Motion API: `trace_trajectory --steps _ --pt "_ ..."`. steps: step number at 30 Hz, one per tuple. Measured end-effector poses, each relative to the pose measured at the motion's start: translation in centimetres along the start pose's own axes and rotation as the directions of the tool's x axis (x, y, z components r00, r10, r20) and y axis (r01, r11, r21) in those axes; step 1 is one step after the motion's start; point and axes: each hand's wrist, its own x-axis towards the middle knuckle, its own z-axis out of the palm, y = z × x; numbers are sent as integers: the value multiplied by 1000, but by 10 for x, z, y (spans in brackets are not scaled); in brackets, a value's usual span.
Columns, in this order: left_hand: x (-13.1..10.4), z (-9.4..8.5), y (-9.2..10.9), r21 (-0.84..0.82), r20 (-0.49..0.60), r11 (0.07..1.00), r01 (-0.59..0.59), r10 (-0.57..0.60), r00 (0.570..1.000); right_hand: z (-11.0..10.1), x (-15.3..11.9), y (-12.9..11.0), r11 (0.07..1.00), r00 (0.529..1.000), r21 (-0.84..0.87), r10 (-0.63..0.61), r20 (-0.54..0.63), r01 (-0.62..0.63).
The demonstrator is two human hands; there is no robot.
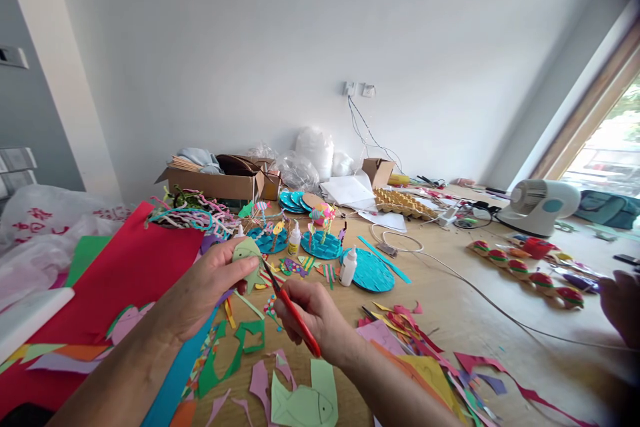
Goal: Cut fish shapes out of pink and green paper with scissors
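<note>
My left hand (219, 280) pinches a light green paper fish (246, 252) with pencil lines drawn on it, held up above the table. In my right hand (314, 313) is a pair of scissors with red handles (300, 323); the dark blades lie against the right edge of the green paper. How far the blades are parted I cannot tell. Below my hands lies a second light green sheet (305, 400) with a fish outline drawn on it. Green paper offcuts (245, 345) and pink scraps (260, 380) are scattered beside it.
A white glue bottle (349, 268) stands by a blue round plate (373, 271). Red card (150, 273) covers the left side. A cable (465, 287) crosses the table toward a white fan (541, 205). At the right edge is another person's hand (620, 303) beside an egg-carton caterpillar (530, 273).
</note>
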Motion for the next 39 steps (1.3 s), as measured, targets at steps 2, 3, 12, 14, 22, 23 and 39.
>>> trace_trajectory --steps 2,3,12,14,22,23,39 --pt "0 1 -1 5 11 1000 2 -2 1000 0 0 -1 1000 1000 28 12 11 -12" --pt "0 1 -1 9 16 1000 3 -3 1000 0 0 -1 999 1000 35 12 11 -12" --pt "-2 3 0 -40 9 999 36 -36 999 0 0 0 999 1000 35 13 8 -14" --pt "-2 2 1 -50 12 998 47 -47 999 -1 0 1 999 1000 41 15 11 -16" --pt "0 2 0 -17 -3 1000 25 -25 1000 1 1 -1 995 1000 102 -11 28 8" --pt "1 3 0 -11 -12 1000 13 -13 1000 1 1 -1 994 999 110 -17 31 14" --pt "0 5 -7 -112 23 991 68 -66 998 4 2 9 963 994 267 -46 96 19"
